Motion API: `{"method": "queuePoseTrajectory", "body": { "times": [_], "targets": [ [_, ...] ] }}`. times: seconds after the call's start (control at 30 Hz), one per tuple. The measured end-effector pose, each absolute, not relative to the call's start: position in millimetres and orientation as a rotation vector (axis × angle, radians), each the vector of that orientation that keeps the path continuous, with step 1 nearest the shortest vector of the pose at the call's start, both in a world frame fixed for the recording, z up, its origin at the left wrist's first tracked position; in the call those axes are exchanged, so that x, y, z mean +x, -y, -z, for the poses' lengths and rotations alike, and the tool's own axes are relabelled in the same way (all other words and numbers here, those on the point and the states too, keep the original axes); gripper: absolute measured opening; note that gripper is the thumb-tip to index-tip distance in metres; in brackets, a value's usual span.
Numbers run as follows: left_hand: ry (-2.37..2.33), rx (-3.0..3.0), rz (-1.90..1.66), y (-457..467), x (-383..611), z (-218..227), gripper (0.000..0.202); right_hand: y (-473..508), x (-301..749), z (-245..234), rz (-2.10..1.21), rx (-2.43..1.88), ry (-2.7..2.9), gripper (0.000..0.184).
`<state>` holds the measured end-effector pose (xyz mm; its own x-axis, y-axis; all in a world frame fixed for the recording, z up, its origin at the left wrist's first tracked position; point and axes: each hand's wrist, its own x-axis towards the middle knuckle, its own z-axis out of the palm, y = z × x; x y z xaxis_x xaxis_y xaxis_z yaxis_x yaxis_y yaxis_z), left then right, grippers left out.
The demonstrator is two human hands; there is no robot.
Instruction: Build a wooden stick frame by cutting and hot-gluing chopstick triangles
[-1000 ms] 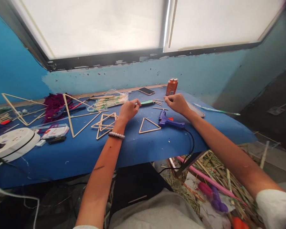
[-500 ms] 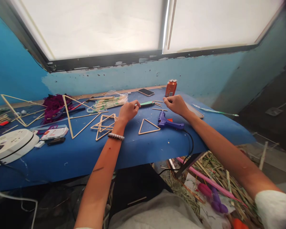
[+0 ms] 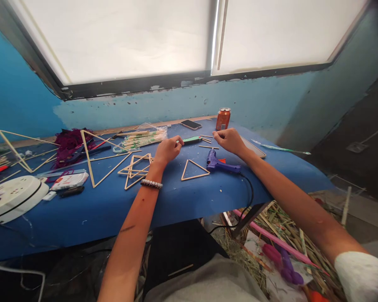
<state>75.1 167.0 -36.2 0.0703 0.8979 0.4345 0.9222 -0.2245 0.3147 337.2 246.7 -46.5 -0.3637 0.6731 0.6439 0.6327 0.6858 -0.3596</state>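
Observation:
My left hand [image 3: 166, 149] is closed in a pinch on the end of a green-handled tool [image 3: 192, 139] that lies on the blue table [image 3: 176, 197]. My right hand [image 3: 229, 139] hovers a little to the right, fingers curled together; what they hold is too small to tell. Loose short sticks [image 3: 208, 147] lie between the two hands. A small stick triangle [image 3: 193, 170] rests just in front of the hands. Beside the triangle, under my right wrist, lies a purple glue gun [image 3: 222, 165] with a black cord.
Stacked stick triangles [image 3: 135, 167] and a large stick frame [image 3: 94, 159] lie to the left, with a bag of sticks [image 3: 143, 137] and purple yarn [image 3: 71, 140]. A white power strip [image 3: 14, 197] sits far left. A can [image 3: 223, 119] and phone [image 3: 190, 124] stand at the back. Straw litters the floor [image 3: 280, 226].
Both hands stay in nearly the same pose over the table. The whole view has slid slightly down and left as my head moved.

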Motion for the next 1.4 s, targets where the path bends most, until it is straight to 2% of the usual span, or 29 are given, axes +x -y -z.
{"method": "queuePoseTrajectory", "body": {
  "times": [0.6, 0.83, 0.97, 1.2, 1.4],
  "targets": [
    [1.926, -2.289, 0.873, -166.3, 75.3, 36.5, 0.028, -246.9, 339.3, 46.8, -0.106, -0.976, 2.099, 0.051],
    [1.942, -2.283, 0.863, -165.8, 75.4, 36.3, 0.027, -236.3, 337.7, 39.7, -0.410, -0.490, 2.380, 0.046],
    [1.946, -2.286, 0.859, -165.4, 75.9, 36.5, 0.026, -236.4, 334.8, 43.2, -0.511, -0.420, 2.467, 0.046],
    [1.952, -2.276, 0.854, -166.5, 75.8, 37.1, 0.026, -243.0, 330.3, 50.2, -0.510, -0.466, 2.540, 0.049],
    [1.946, -2.275, 0.845, -168.5, 74.7, 38.8, 0.026, -244.7, 323.9, 50.2, -0.377, -0.442, 2.640, 0.056]
  ]
}}
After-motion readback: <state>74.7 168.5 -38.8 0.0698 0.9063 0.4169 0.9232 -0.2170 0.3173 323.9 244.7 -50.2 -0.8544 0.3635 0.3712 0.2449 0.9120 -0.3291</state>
